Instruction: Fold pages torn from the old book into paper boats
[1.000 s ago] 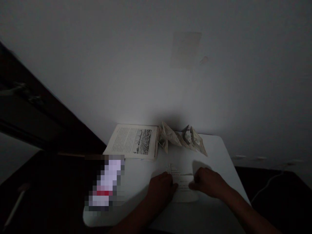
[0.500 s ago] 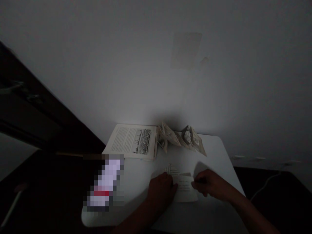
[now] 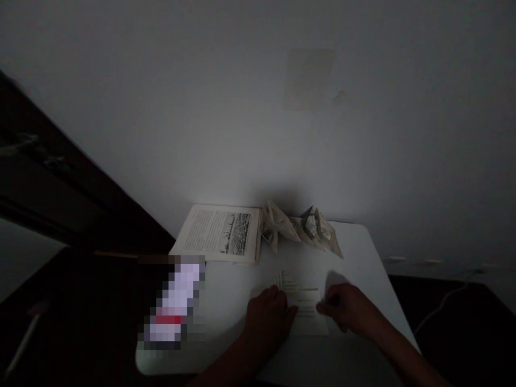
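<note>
A partly folded sheet of printed paper [image 3: 309, 314] lies near the front of the white table, with a pointed striped-looking flap at its upper left. My left hand [image 3: 266, 313] rests on the sheet's left side, fingers curled and thumb against the paper, holding it down. At the right edge, my right hand [image 3: 350, 307] is closed, thumb and fingertips pinching the sheet there. Dim light hides the exact finger contact. Behind the sheet stand several folded paper boats [image 3: 282, 223] made of printed pages, crowded together.
A stack of printed pages [image 3: 205, 231] with a field picture lies at the table's back left. A blurred-out phone-like object [image 3: 175, 301] is on the left side of the white table [image 3: 226, 285]. The wall [image 3: 226, 134] rises right behind the table.
The right hand has shifted very slightly down and right at the sheet's edge. The left hand stays on the paper almost unmoved.
</note>
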Demonstrator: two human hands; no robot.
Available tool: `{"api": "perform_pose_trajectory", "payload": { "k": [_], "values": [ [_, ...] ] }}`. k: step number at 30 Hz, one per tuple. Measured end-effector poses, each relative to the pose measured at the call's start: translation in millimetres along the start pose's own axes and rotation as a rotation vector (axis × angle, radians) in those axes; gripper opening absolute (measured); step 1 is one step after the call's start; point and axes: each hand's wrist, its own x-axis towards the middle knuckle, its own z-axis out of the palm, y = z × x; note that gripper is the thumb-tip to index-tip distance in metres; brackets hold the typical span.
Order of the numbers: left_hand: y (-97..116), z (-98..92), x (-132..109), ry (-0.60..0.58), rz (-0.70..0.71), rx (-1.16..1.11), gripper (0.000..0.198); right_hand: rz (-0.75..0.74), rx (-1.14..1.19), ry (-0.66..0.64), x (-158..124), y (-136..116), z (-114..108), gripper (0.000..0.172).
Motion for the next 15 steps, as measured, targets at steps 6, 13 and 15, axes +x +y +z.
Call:
{"api": "perform_pose_trajectory", "payload": {
  "k": [6,13,15],
  "values": [
    [2.1,-2.6,0.3,-0.02,-0.016,-0.011,0.021,0.078,0.042,-0.028,-0.9,8.4,1.4,0.032],
    [2.7,-4.0,-0.1,-0.032,0.013,0.004,0.02,-0.018,0.145,-0.003,-5.7,13.3,-13.1,0.021],
    [3.5,-3.8,-0.6,-0.027,0.029,0.007,0.02,-0.055,0.16,0.063,-7.4,1.1,-12.6,0.021]
  ]
}}
